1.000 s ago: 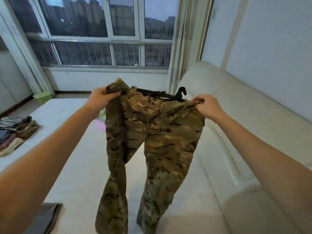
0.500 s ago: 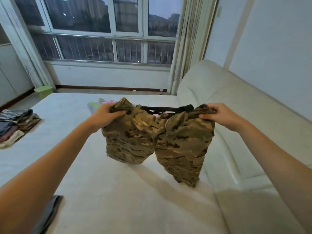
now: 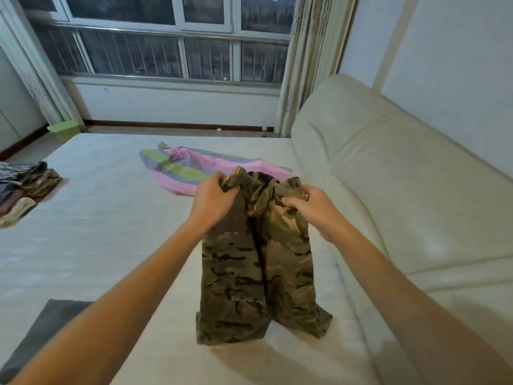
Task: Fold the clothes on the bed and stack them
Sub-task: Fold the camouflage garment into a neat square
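Camouflage trousers (image 3: 258, 273) hang from my two hands over the white bed (image 3: 111, 232), their lower part touching the mattress. My left hand (image 3: 213, 200) grips the left side of the waistband and my right hand (image 3: 313, 209) grips the right side, the two hands close together. A pink, green and grey striped cloth (image 3: 191, 168) lies spread on the bed just beyond the trousers. At the bed's far left edge sits a stack of folded clothes (image 3: 25, 187).
A cream padded headboard (image 3: 402, 190) runs along the right side of the bed. A dark grey garment (image 3: 41, 334) lies at the bed's near left corner. A green bin (image 3: 63, 130) stands on the floor below the window (image 3: 166, 51).
My hands have lowered the trousers from head height down to the bed and come closer together. The legs, swung up half a second ago, now hang down onto the mattress.
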